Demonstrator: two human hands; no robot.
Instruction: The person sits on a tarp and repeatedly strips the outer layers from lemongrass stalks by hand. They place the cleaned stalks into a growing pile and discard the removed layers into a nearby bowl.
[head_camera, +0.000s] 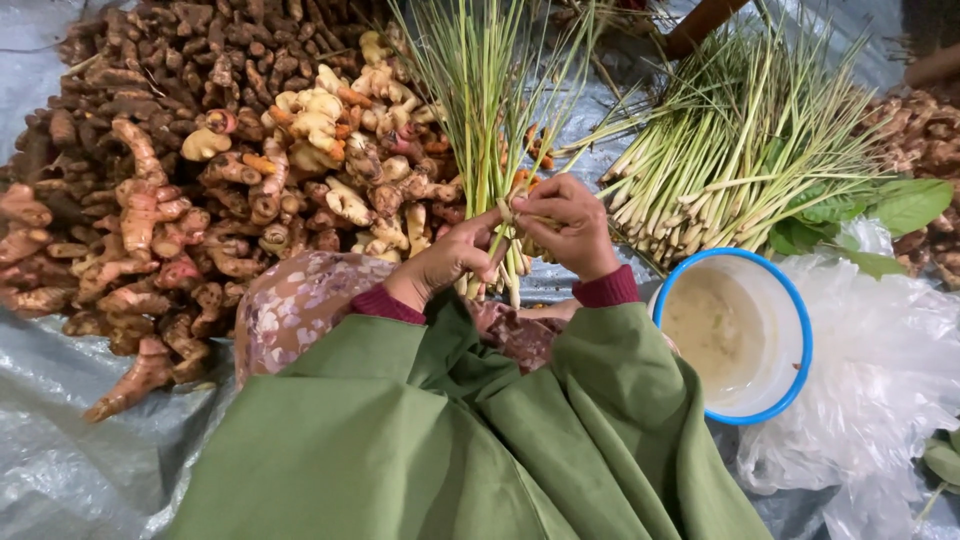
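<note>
Both my hands hold an upright bundle of lemongrass stalks (487, 120) at its pale lower part. My left hand (450, 258) grips the stalks from the left, fingers curled around them. My right hand (570, 225) pinches a thin tie strip at the front of the same bundle. The bundle's green tops fan upward, its cut ends hang below my fingers. Green sleeves with dark red cuffs cover my arms.
A large heap of brown and pinkish ginger-like roots (180, 170) fills the left. Loose lemongrass stalks (730, 150) lie at the upper right, with green leaves (900, 205) beside them. A white bowl with blue rim (790, 330) and clear plastic bags (880, 380) sit right, on a grey tarp (60, 470).
</note>
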